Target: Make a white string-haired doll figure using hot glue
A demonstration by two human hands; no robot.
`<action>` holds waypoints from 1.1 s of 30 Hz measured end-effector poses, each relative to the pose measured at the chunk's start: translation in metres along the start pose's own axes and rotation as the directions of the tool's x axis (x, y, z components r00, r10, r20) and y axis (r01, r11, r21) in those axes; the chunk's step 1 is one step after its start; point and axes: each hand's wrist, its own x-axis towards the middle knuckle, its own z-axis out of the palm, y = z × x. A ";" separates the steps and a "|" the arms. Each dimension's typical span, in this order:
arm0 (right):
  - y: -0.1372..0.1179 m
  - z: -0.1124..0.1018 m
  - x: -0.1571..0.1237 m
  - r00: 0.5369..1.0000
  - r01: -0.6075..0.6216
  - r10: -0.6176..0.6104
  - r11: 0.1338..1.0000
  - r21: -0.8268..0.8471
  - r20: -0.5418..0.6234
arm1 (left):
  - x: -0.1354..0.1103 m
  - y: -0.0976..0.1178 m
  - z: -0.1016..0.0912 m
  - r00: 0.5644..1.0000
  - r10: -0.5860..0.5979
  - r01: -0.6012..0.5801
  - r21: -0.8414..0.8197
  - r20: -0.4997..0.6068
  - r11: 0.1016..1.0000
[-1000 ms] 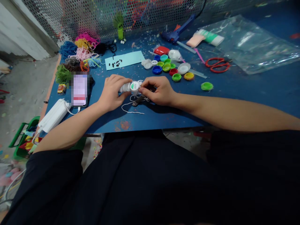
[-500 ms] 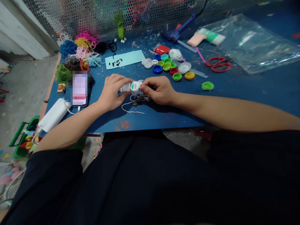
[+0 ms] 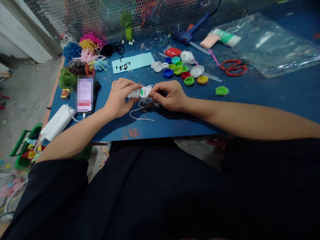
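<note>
My left hand (image 3: 120, 97) grips a small white bottle (image 3: 144, 92) from the left, fingers over its top and thumb below. The bottle's round end carries green and dark print, and white yarn surrounds it. My right hand (image 3: 171, 96) pinches white yarn at the right edge of that round end; the exact spot between the fingertips is hidden. A loose tail of white yarn (image 3: 140, 118) curls on the table below. Under the bottle lies a small dark tool (image 3: 148, 107), partly covered by yarn, its kind unclear.
Colourful yarn bundles (image 3: 87, 55), a phone (image 3: 85, 95) and a white power strip (image 3: 56, 123) lie left. Behind my hands are a light-blue card (image 3: 140, 61) with small black beads and several bottle caps (image 3: 178, 70). Red-handled scissors (image 3: 233, 68), a blue glue gun (image 3: 185, 37) and a clear bag (image 3: 272, 46) lie right.
The bottle has turned slightly between my hands, so the print on its round end sits at a different angle. Both hands stay almost in place.
</note>
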 end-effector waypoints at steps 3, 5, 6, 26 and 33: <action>-0.001 0.000 0.000 1.000 0.000 0.000 1.000 -0.006 0.001 | 0.000 0.000 0.000 1.000 0.006 -0.006 0.000 -0.004 1.000; -0.002 -0.001 0.000 1.000 -0.007 0.007 1.000 -0.001 0.005 | 0.000 0.000 0.000 1.000 0.001 -0.001 -0.002 -0.006 1.000; -0.003 -0.001 0.000 1.000 -0.013 0.013 1.000 0.007 0.006 | 0.000 0.000 0.000 1.000 -0.003 0.003 -0.002 -0.005 1.000; 0.003 -0.003 0.003 0.995 0.024 -0.034 0.994 0.108 0.095 | 0.000 0.005 0.011 0.998 0.000 -0.001 -0.015 -0.070 1.000; 0.007 -0.007 0.002 0.993 0.067 -0.073 0.995 0.071 0.091 | 0.003 0.002 0.006 0.989 -0.151 0.151 0.013 -0.004 0.988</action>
